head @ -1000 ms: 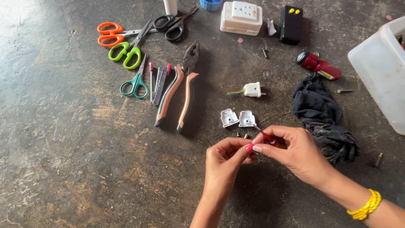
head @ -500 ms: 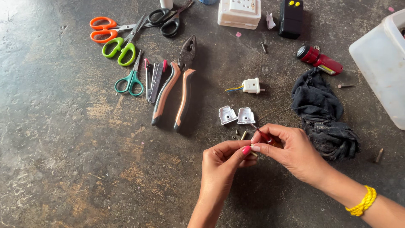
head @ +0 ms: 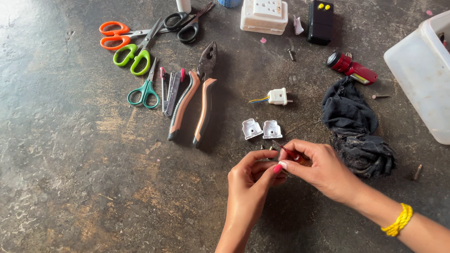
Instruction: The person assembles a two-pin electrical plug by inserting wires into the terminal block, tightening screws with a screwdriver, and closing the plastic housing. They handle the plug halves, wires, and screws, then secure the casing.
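Observation:
My left hand and my right hand meet fingertip to fingertip low in the head view, just below two small white plug shell halves. The right hand pinches a thin red-handled screwdriver whose tip points up-left. The left hand's fingers are closed around something tiny that I cannot make out. A white plug piece with short coloured wires lies a little farther up the dark surface.
Orange-handled pliers, several scissors and small tools lie upper left. A white socket box, a black box, a red torch, a black cloth and a white plastic tub stand right. Loose screws are scattered about.
The view has shifted slightly, so everything sits a little higher in frame. Both hands stay pinched together at the same spot below the white shell halves.

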